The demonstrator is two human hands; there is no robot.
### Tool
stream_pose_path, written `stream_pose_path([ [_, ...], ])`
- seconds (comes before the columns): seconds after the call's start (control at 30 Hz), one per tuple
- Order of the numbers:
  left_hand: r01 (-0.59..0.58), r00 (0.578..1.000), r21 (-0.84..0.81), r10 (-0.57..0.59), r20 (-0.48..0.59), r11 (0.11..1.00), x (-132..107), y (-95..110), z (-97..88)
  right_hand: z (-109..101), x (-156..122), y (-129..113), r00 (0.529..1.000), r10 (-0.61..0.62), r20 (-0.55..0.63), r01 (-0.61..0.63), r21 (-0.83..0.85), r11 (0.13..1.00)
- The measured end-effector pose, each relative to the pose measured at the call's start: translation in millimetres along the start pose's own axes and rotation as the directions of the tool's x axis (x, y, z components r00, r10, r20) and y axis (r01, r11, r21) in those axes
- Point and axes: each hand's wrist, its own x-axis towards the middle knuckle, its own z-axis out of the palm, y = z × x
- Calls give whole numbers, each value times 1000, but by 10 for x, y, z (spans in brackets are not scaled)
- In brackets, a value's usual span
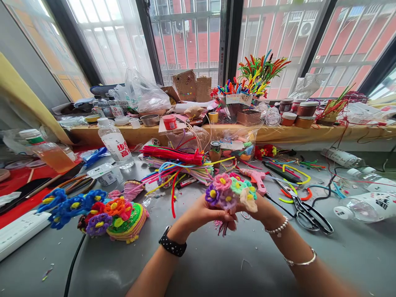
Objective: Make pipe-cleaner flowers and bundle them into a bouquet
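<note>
A small bouquet of pipe-cleaner flowers (228, 199) in pink, purple, lilac, mint and cream is held above the grey table, its stems pointing down. My left hand (199, 214), with a dark dotted watch strap on the wrist, closes round the stems from the left. From the right, my right hand (258, 208) closes on the same bouquet; the blooms hide most of its fingers. To the left lies a cluster of blue, red, orange and purple pipe-cleaner flowers (99, 220) beside a round green-topped piece (131, 220).
Scissors (305, 212) and a pink glue gun (256, 177) lie to the right. Behind the hands are bundled pipe cleaners (173, 156). Water bottles (115, 144) stand left, others (368, 208) lie right. A white power strip (23, 233) sits at the left edge.
</note>
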Motion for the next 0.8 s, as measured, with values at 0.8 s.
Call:
stream_pose_path([
  [0.8,-151,669,604,531,-521,782,95,-201,-148,197,65,-61,878,-384,-284,219,-475,852],
])
